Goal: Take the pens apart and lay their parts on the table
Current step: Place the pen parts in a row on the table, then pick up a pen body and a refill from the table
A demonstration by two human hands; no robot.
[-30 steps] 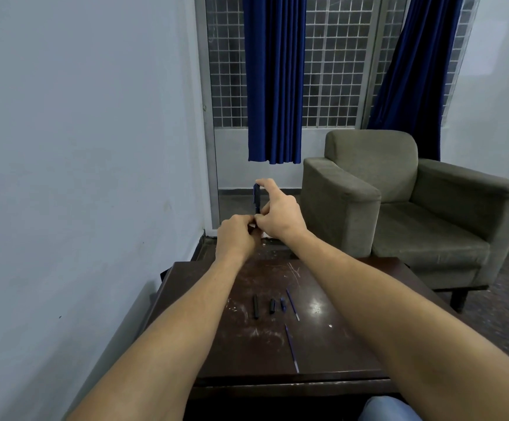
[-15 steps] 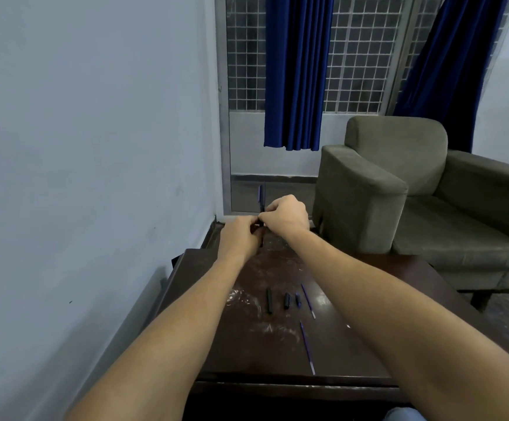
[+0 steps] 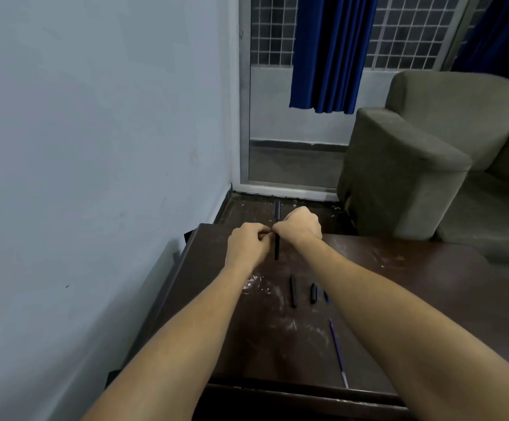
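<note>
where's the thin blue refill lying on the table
In the head view, the thin blue ink refill lies on the dark wooden table near its front edge, just left of the right forearm and nearer the camera than the short black pen pieces.

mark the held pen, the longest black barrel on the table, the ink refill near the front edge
held pen (image 3: 276, 249), head view, lower shaft below the hands
longest black barrel (image 3: 293, 291), head view, mid-length
ink refill (image 3: 337, 352), head view, mid-shaft

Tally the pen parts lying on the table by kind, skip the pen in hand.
Long black barrel: 1
Short black pieces: 1
Small blue piece, half hidden by the right forearm: 1
Thin blue refill: 1
Total: 4 visible on the table; the forearm may hide more.
</note>
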